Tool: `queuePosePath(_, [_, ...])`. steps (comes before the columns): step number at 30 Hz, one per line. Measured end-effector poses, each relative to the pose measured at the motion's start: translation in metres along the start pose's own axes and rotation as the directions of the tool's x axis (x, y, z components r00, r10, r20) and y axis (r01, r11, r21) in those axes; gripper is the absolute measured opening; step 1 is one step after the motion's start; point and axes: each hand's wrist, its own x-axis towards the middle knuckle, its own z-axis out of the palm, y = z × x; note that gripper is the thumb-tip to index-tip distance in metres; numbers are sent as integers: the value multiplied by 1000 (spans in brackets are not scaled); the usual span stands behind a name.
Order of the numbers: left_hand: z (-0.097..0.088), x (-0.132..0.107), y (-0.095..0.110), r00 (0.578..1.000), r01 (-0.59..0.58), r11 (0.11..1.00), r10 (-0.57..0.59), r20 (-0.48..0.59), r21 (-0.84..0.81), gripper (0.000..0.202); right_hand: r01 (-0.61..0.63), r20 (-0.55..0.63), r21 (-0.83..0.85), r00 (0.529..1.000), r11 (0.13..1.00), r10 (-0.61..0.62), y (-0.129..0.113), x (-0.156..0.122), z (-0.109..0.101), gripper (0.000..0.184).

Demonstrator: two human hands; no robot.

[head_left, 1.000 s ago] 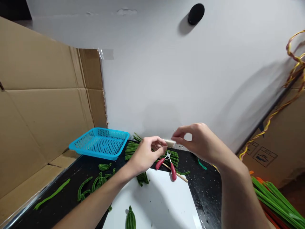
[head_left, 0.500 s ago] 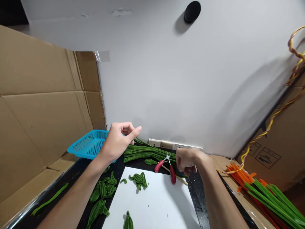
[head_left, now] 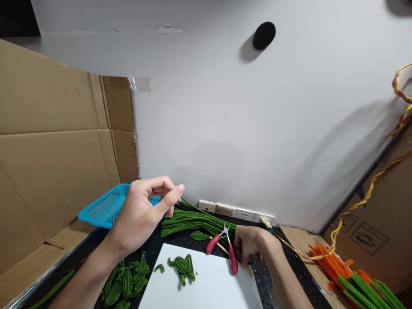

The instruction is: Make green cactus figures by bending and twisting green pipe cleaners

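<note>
My left hand [head_left: 141, 214] is raised in front of the left end of a bundle of green fuzzy pipe cleaners [head_left: 193, 221]. Its thumb and curled fingers come together in a pinch; anything between the tips is hidden. My right hand [head_left: 252, 243] reaches down at the bundle's right end, fingers curled and partly hidden, with a bit of dark green by them. Right beside it lie red-handled nippers [head_left: 233, 259] across a thin wooden stick [head_left: 224, 248]. A green leaf-shaped piece [head_left: 200, 235] lies left of the nippers. Small coiled green pieces [head_left: 184, 267] rest on a white sheet [head_left: 193, 294].
A blue perforated basket [head_left: 106, 208] stands behind my left hand. More coiled green pieces [head_left: 127, 281] lie left of the sheet. Orange pipe cleaners [head_left: 331, 262] and bright green ones [head_left: 370, 292] lie at right. Cardboard [head_left: 61, 111] walls the left side; sockets [head_left: 225, 209] line the wall's foot.
My right hand has gone lower, fingers down beside the nippers. My left hand stays pinched and appears slightly lower and further left. The view has tipped upward a little.
</note>
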Motion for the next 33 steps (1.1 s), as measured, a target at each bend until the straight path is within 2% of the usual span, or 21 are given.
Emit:
queuePosePath(3, [-1,0,0,999,4,1000,-4,35,-8,45,46,-56,48,998,998,-43,2,-3,0,18])
queuePosePath(6, [1,0,-4,997,13,999,-11,74,-32,43,104,-160,87,983,991,-89,10,-22,-10,12])
queuePosePath(8, [3,0,-9,992,40,998,-34,125,-53,40,154,-283,96,951,983,-122,17,-46,-20,11])
queuePosePath(10, [8,-1,-14,974,97,993,-80,210,-70,35,260,-437,93,878,961,-195,23,-77,-29,6])
queuePosePath(11, [11,-1,-16,960,129,989,-107,260,-71,33,353,-519,94,815,931,-256,23,-92,-32,8])
queuePosePath(12, [15,-2,-18,942,159,985,-131,310,-67,32,510,-634,108,697,853,-336,22,-107,-33,13])
queuePosePath(14, [23,-4,-17,910,200,978,-159,384,-67,30,736,-762,150,512,660,-397,12,-131,-33,21])
queuePosePath(16, [32,-7,-13,894,229,965,-155,420,-132,30,879,-837,93,324,468,-442,-5,-144,-29,21])
queuePosePath(17, [37,-9,-11,893,242,954,-148,426,-176,30,918,-860,59,246,392,-447,-14,-146,-27,17])
queuePosePath(18, [41,-10,-9,900,245,942,-134,415,-228,30,941,-864,32,196,338,-464,-23,-147,-25,15])
queuePosePath(22, [59,-18,-7,937,208,914,-84,340,-347,28,956,-817,29,190,291,-544,-49,-140,-20,14])
queuePosePath(26, [72,-24,-7,937,237,879,-94,338,-413,26,967,-805,24,170,254,-569,-55,-134,-20,16])
queuePosePath(29, [76,-27,-5,942,222,885,-86,324,-410,21,974,-812,39,162,225,-561,-59,-135,-19,18])
queuePosePath(33, [76,-29,0,940,217,884,-77,331,-413,17,975,-836,-17,109,223,-537,-66,-139,-16,12])
